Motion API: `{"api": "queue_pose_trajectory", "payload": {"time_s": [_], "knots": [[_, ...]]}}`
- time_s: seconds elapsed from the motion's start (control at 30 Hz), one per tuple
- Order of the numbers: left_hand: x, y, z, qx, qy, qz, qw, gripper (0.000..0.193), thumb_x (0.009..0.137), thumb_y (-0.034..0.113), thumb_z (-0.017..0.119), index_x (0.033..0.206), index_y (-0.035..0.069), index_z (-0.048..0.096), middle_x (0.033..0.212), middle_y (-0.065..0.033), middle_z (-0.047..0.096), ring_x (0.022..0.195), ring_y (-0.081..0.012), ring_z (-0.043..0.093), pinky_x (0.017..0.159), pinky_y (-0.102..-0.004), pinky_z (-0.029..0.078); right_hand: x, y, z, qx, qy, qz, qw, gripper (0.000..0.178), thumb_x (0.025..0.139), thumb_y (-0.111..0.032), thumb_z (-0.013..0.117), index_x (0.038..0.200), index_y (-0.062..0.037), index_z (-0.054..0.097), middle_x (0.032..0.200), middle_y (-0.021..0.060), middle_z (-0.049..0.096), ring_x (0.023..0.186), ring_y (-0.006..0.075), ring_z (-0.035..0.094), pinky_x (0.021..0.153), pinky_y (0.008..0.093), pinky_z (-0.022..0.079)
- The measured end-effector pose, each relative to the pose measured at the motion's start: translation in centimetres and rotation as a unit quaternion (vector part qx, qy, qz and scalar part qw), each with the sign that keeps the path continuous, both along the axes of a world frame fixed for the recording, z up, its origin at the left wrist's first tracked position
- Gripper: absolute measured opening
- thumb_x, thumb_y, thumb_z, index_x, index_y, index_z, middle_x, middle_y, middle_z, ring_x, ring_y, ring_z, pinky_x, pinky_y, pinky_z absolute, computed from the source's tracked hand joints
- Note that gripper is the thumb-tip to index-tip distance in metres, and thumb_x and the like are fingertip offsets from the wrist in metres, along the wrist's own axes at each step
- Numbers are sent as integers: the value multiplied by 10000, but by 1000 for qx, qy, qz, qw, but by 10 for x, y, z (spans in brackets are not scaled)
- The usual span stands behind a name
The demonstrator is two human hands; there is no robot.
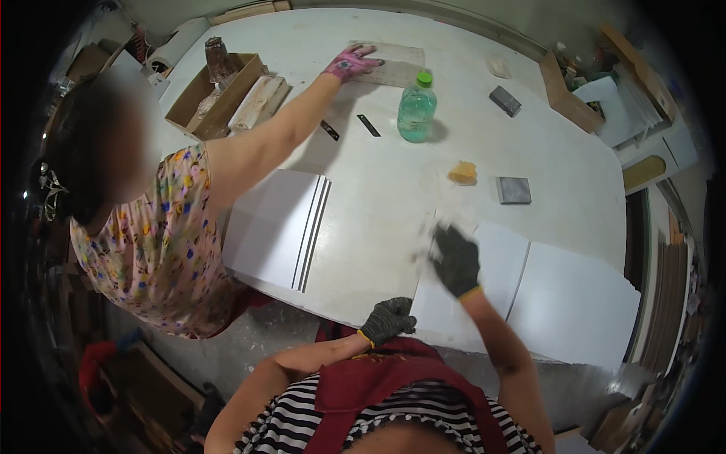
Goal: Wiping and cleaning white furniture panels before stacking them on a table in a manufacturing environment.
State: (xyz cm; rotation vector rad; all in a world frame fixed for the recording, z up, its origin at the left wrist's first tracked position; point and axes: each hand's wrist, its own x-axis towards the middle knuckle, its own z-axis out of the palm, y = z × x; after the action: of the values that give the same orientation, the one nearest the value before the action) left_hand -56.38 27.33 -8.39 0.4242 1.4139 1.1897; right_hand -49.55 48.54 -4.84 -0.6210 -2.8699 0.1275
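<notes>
My left hand [389, 321], in a dark knit glove with a yellow cuff, is closed at the table's front edge, its fingers curled against the near left corner of a white panel [491, 291]. Over the far left part of that panel is my right hand [457, 261], gloved alike. Motion smears its fingers, and a pale blur beside them hides whether they hold anything. A second white panel [575, 303] lies directly to the right. Beyond the right hand sit a yellow sponge piece [463, 173] and a grey square block [514, 191].
At left, a co-worker's pink-gloved hand [352, 63] rests on a flat pale sheet [401, 64]. A green-capped bottle [417, 110] stands mid-table. White panels [276, 227] are stacked near the co-worker, below a cardboard box [189, 106]. Another dark block [505, 101] and an open box [567, 98] lie far right.
</notes>
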Motion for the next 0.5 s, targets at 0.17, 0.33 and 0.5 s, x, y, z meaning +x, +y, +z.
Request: {"api": "queue_pose_trajectory", "payload": {"time_s": [0.17,0.33,0.5], "knots": [[7,8,-70,138,373,-70,915,624,775,418,696,1263,64,538,1097,-160,647,1059,-352,601,930,-423,467,89,-64,10,-125,-35,173,976,670,738,-290,669,1364,-127,499,1414,78,483,1315,282,431,1005,436,343],[-9,3,14,-8,54,-74,996,199,777,84,727,734,33,539,620,-23,541,605,-78,534,582,-293,486,98,51,-14,18,105,-127,986,526,760,-221,699,1230,-15,582,1220,149,610,1145,328,554,956,436,438],[-7,0,7,17,41,-85,995,335,797,81,732,1093,-19,612,910,-67,663,807,-109,600,754,-280,510,66,20,-30,-3,138,-131,982,484,838,-312,637,1257,-77,581,1244,137,596,1129,326,551,939,446,425]]}}
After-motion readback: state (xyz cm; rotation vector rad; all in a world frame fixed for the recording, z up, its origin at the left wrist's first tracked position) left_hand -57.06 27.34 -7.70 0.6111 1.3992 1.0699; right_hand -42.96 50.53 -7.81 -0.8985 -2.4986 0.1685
